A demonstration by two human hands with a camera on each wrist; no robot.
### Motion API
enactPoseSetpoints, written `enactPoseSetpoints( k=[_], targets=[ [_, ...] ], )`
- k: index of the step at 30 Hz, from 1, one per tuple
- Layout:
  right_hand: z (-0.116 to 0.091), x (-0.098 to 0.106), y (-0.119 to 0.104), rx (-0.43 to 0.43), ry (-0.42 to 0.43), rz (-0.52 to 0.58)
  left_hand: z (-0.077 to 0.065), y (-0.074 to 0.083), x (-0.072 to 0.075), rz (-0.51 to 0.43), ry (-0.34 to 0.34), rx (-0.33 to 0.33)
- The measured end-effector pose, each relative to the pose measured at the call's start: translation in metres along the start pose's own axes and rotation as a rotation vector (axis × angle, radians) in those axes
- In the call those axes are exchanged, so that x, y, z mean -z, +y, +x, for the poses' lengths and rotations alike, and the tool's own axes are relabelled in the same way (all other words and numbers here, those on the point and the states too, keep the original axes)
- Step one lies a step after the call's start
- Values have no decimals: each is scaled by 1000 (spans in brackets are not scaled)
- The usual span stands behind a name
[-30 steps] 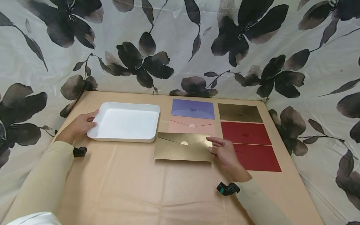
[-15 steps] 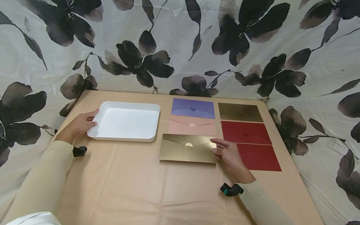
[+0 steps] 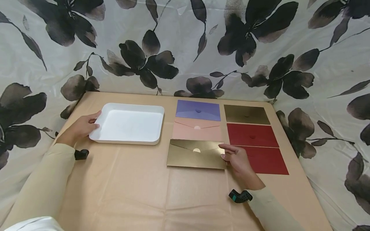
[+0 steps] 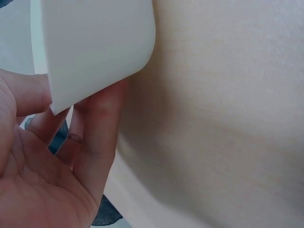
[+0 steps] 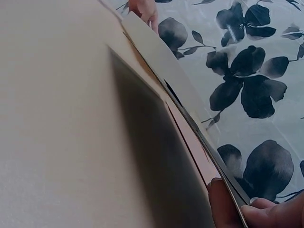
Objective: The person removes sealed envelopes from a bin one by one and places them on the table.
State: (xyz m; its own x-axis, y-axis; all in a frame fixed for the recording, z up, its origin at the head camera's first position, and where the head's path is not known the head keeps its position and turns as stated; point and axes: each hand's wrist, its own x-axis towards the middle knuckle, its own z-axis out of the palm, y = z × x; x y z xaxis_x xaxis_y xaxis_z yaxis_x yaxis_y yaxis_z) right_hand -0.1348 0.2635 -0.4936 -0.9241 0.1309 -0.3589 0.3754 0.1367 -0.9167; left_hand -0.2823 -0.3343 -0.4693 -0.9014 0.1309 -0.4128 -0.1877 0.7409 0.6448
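Note:
At the left of the head view my left hand holds the left side of a white rectangular tray. The left wrist view shows the thumb on the rim and the fingers against the tray's outer wall. My right hand pinches the right edge of a shiny gold envelope, thumb on one face and fingers on the other. Edge-on in the right wrist view, this envelope stands off the tabletop above a dark shadow. A pink envelope lies just behind it.
Behind the pink envelope lies a purple one. A column on the right has a darker gold envelope at the back and two red envelopes, one behind and one in front. A floral cloth hangs along the table's back edge.
The gold envelope has moved right and slightly toward me with my right hand, uncovering more of the pink envelope. My left hand and the tray stay in place.

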Motion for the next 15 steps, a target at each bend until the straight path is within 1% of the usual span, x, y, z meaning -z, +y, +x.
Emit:
enactPoseSetpoints(
  k=[5,9,15],
  targets=[
    [1,1,2,17,-3,-2,0,1,0,-6,3,15],
    [1,1,5,4,1,-16,0,1,-1,-10,1,30],
    [-1,0,8,-6,4,-7,1,2,-1,-25,-1,54]
  ],
)
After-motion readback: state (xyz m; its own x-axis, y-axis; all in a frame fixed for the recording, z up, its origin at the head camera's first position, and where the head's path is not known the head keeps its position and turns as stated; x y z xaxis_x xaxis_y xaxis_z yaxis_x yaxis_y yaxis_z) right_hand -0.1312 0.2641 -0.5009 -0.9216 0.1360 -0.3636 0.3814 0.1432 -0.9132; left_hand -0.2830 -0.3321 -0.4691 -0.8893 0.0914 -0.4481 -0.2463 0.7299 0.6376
